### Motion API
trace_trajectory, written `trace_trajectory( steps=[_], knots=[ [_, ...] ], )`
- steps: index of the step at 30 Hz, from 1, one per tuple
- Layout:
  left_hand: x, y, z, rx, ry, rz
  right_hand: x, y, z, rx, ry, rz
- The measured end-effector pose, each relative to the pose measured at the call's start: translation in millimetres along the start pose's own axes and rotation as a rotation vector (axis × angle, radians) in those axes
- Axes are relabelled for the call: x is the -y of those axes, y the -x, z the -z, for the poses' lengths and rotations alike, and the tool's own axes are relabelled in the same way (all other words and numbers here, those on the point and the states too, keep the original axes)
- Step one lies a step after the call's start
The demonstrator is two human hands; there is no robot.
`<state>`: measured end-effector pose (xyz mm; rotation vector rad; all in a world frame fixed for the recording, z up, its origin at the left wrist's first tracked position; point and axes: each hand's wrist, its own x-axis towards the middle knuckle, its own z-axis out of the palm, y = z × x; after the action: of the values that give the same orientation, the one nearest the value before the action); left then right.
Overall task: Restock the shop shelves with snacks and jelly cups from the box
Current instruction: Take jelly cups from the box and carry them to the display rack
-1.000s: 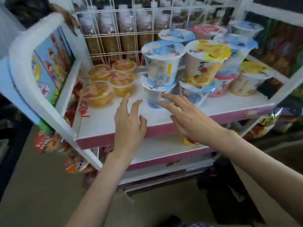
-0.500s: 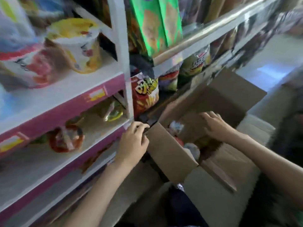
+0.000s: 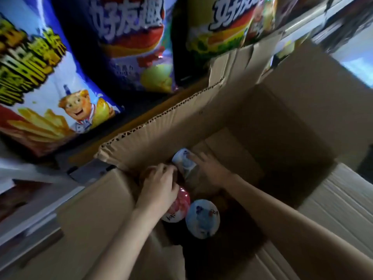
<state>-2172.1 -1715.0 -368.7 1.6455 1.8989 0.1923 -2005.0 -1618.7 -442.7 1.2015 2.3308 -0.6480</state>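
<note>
An open cardboard box [image 3: 161,122] fills the lower right of the head view. Both my hands are down inside it. My right hand [image 3: 210,170] has its fingers round a white and blue jelly cup [image 3: 182,159] lying on its side by the box's near-shelf wall. My left hand [image 3: 159,186] sits just left of it with its fingers curled; what they close on is hidden. Partly under that hand lies a red-lidded jelly cup [image 3: 179,207]. A blue-lidded jelly cup [image 3: 202,219] lies beside it, touched by neither hand.
Snack bags stand on the shelf above the box: a blue bag with a cartoon boy [image 3: 40,87], a purple bag [image 3: 129,47] and a green bag [image 3: 218,27]. White and pink shelf edges [image 3: 40,199] run at the left. The box's right flap [image 3: 343,199] folds outward.
The view swung from the jelly cup shelf down to the box. Both hands went from the box's edge and opening deep inside it, and the right hand now lies on a cup.
</note>
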Motion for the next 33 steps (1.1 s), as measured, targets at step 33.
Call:
trace_trajectory(
  steps=[33],
  knots=[
    [-9.3,62.6,26.1,-0.286,0.025,-0.132,37.6,111.5,0.4,0.389,-0.132,0.011]
  ],
)
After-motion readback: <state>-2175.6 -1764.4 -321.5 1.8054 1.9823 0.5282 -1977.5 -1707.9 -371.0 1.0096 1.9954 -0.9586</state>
